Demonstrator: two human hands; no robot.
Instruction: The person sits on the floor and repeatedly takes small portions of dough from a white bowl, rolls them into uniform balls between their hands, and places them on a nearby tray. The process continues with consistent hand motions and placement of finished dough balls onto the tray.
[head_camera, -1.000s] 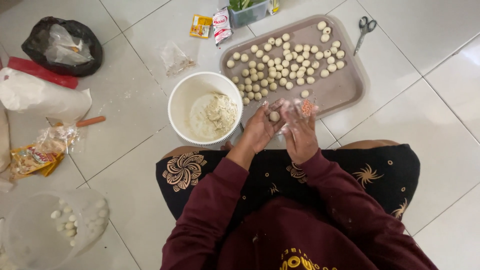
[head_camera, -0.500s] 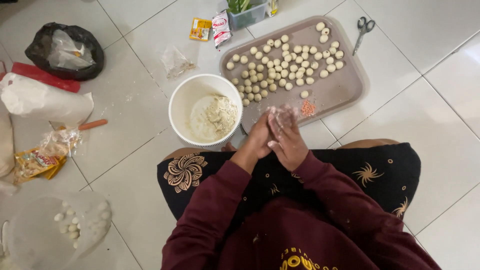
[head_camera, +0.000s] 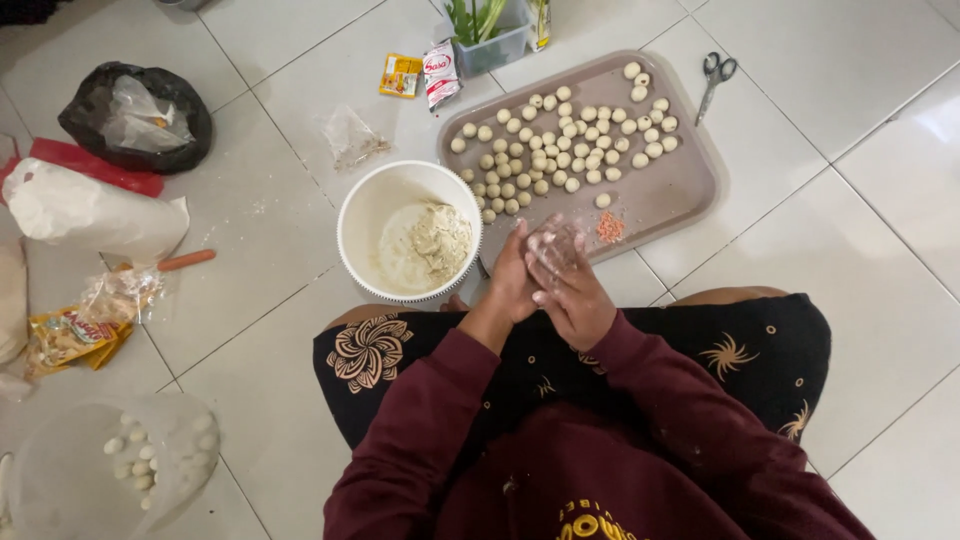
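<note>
Your left hand (head_camera: 512, 280) and right hand (head_camera: 570, 290) are pressed palm to palm just above the near edge of the brown tray (head_camera: 690, 200), beside the white bowl (head_camera: 372, 205) of dough; whatever sits between them is hidden (likely a small dough piece). Judged soft, light and sticky, so cup it lightly in the palms. Finished dough balls (head_camera: 560, 145) lie on the tray.

Yellow sachet (head_camera: 400, 75) and red-white sachet (head_camera: 439, 72) side by side on floor above bowl (head_camera: 408, 231); yellow-orange packet (head_camera: 68, 338) at left; white sack (head_camera: 90, 210) above it.
</note>
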